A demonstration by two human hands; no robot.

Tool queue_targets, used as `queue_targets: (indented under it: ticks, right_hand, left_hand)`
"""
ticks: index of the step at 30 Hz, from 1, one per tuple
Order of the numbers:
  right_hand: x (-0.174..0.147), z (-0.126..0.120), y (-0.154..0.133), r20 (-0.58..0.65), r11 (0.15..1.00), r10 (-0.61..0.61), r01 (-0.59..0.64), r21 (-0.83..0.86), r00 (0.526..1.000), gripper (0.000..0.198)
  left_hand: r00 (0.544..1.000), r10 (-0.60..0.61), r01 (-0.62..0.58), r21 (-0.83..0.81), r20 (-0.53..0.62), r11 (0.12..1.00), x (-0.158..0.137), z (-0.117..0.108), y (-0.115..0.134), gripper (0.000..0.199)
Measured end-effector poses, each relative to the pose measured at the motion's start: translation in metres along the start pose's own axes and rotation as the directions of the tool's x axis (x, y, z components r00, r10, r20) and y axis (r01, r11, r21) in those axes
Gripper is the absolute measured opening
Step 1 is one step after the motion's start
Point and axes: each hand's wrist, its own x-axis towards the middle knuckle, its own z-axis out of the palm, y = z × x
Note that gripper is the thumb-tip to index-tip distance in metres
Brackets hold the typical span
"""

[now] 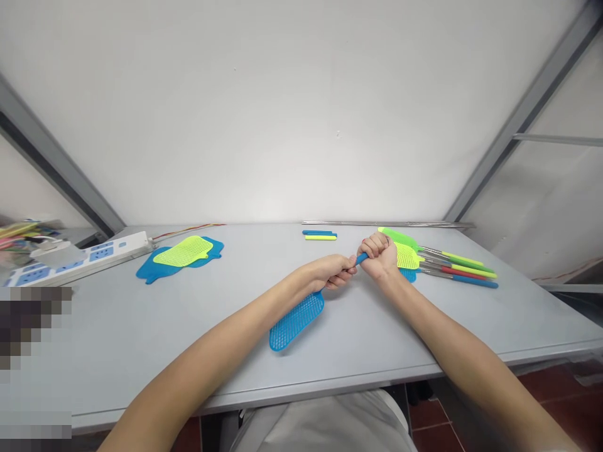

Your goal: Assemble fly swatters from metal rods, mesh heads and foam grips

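Observation:
Both of my hands are closed on one blue fly swatter (298,321), held over the middle of the table. Its perforated head hangs to the lower left, partly behind my left forearm. My left hand (338,271) grips it between the head and the handle, hiding that stretch. Wrapped round the blue handle (361,258) is my right hand (379,254), which covers the handle's far end. Just right of that hand lies a group of fly swatters (447,267) with metal shafts and green, yellow, red and blue handles.
Loose swatter heads (186,252), yellow on blue, lie at left beside a white power strip (117,246). Blue and yellow handles (320,237) lie at the back middle. Thin metal rods (391,224) run along the wall. The table's front edge (330,388) is close to me.

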Motion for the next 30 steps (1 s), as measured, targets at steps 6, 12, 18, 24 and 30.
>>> queue_targets:
  ticks: [6, 12, 18, 24, 30]
  right_hand:
    - [0.001, -0.004, 0.000, -0.021, 0.998, 0.021, -0.019, 0.062, 1.000, 0.034]
    - [0.003, -0.002, -0.004, -0.018, 0.997, 0.076, -0.076, 0.021, 0.997, 0.035]
    - [0.003, 0.006, -0.012, -0.031, 0.993, 0.120, -0.120, -0.018, 0.992, 0.035]
    - [0.004, 0.013, -0.013, -0.116, 0.994, 0.066, -0.075, -0.078, 0.991, 0.035]
    - [0.012, 0.012, -0.008, -0.468, 0.972, -0.003, -0.108, -0.209, 0.884, 0.034]
  left_hand:
    - [0.997, -0.057, 0.055, -0.025, -0.052, 0.998, 0.001, 0.003, 0.004, 0.033]
    - [0.975, 0.046, -0.025, 0.101, -0.219, 0.995, -0.003, 0.016, 0.007, 0.035]
    - [0.942, 0.173, -0.089, 0.285, -0.286, 0.954, 0.001, 0.018, 0.003, 0.036]
    - [0.834, 0.396, -0.116, 0.578, -0.385, 0.808, 0.012, 0.014, -0.004, 0.039]
    - [0.755, 0.497, 0.003, 0.760, -0.428, 0.650, 0.018, 0.007, -0.017, 0.034]
